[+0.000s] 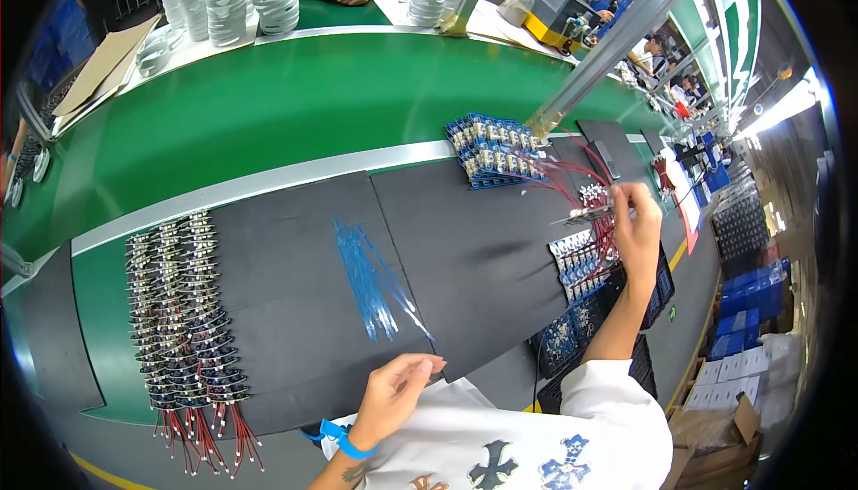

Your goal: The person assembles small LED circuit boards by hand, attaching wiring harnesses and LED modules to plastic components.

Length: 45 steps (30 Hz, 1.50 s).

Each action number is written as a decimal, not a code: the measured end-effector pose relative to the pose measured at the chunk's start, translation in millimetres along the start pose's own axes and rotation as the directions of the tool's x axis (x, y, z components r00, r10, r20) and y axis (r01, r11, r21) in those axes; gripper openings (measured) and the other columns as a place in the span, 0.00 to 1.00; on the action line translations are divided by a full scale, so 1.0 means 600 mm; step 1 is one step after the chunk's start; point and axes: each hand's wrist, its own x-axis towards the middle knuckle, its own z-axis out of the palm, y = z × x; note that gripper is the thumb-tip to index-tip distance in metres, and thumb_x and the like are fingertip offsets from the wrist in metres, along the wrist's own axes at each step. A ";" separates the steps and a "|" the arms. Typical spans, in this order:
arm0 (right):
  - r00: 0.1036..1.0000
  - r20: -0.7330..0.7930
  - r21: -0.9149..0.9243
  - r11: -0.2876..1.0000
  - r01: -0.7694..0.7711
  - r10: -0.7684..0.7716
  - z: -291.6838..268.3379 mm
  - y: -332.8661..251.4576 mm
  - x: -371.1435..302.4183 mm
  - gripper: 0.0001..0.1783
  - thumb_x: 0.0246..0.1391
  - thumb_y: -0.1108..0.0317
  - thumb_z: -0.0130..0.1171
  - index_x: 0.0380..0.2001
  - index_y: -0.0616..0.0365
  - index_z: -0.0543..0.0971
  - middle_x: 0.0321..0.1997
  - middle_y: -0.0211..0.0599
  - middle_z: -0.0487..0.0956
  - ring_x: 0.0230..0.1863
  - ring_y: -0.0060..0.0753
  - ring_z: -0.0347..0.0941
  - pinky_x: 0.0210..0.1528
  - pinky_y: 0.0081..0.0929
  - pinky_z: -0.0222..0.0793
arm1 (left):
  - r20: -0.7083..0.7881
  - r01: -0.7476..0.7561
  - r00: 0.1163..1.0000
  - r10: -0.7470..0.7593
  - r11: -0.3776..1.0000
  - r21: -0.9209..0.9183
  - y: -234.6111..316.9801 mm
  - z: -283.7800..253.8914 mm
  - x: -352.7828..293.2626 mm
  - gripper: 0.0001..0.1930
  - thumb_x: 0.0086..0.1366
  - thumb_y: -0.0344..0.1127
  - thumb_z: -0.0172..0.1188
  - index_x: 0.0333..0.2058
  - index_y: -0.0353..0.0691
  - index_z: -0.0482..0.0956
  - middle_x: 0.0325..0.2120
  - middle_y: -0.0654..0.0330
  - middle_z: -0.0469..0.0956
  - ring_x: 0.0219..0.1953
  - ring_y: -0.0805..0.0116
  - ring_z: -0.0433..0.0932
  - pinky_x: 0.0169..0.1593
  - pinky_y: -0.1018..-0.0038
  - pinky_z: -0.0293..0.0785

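My right hand (636, 226) is closed on slim, pointed metal tweezers (583, 215), held over red wires (604, 238) with white connectors. Just below the tweezers, a blue panel of small circuit boards (579, 265) lies on the mat. My left hand (393, 392), a blue strap on its wrist, is at the mat's near edge; its fingers are pressed together, and whatever they may hold cannot be made out. Beyond it lies a loose bunch of thin blue strips (365, 280), like cable ties, with pale ends.
Rows of wired circuit boards (183, 311) lie on the left. More board panels (494, 149) are stacked near a metal post (617, 39). A tray of small white parts (567, 338) sits below my right arm. Across the green belt (268, 88) are stacked white parts (228, 3) and another person's hands.
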 end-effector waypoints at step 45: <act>0.431 0.873 0.465 -0.121 -0.877 0.230 0.271 -0.188 -0.214 0.18 0.57 0.52 0.57 0.42 0.54 0.75 0.27 0.30 0.77 0.20 0.23 0.72 0.17 0.23 0.69 | -0.322 -0.212 0.946 -0.042 0.674 -0.708 -0.008 -0.061 0.014 0.20 0.72 0.49 0.45 0.52 0.39 0.66 0.37 0.51 0.78 0.31 0.56 0.82 0.24 0.61 0.84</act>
